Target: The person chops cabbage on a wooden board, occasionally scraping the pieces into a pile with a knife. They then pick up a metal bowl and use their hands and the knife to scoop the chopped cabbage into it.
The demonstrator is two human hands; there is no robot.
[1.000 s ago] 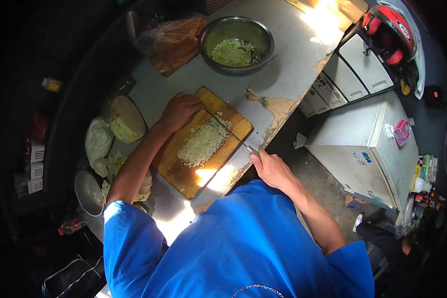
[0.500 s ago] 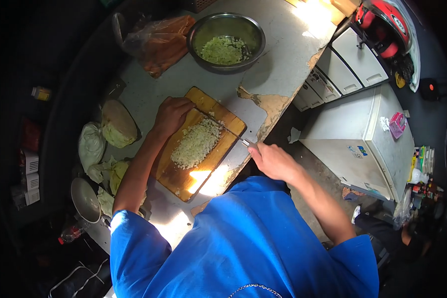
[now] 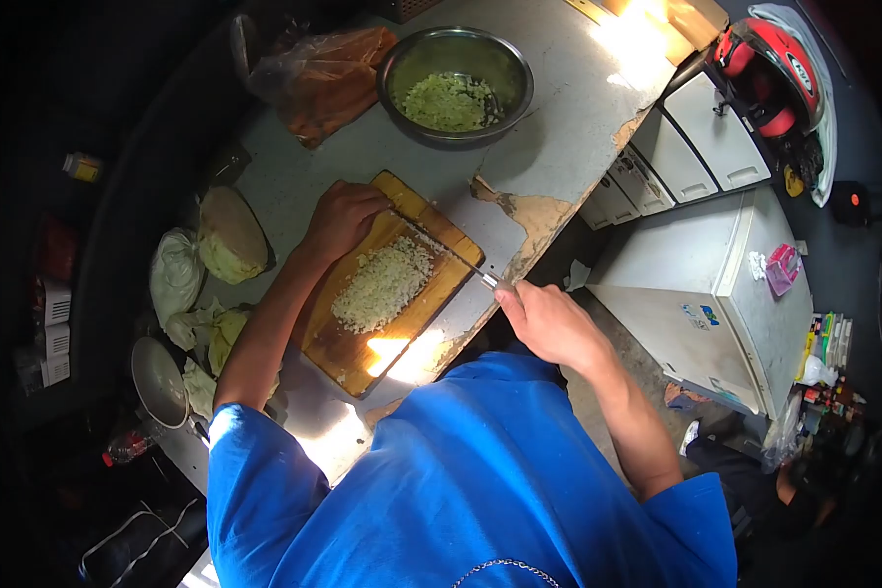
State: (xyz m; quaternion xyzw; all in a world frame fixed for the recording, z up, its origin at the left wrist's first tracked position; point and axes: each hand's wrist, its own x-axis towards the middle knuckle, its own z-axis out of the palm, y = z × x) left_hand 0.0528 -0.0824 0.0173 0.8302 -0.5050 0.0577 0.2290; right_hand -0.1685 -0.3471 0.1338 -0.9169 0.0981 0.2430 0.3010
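Wooden board (image 3: 348, 345), one knife (image 3: 441, 251), two hands

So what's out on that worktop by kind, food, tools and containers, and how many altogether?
Food: 4, the chopped cabbage pile, cut cabbage head, loose leaves, bagged carrots.
Tools: 2, knife in the right hand, cutting board under the left hand.
Containers: 2, steel bowl, pale bowl.
Total: 8.

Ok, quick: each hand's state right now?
Left hand: pressing down on the knife tip over the cutting board.
Right hand: closed on the knife handle.
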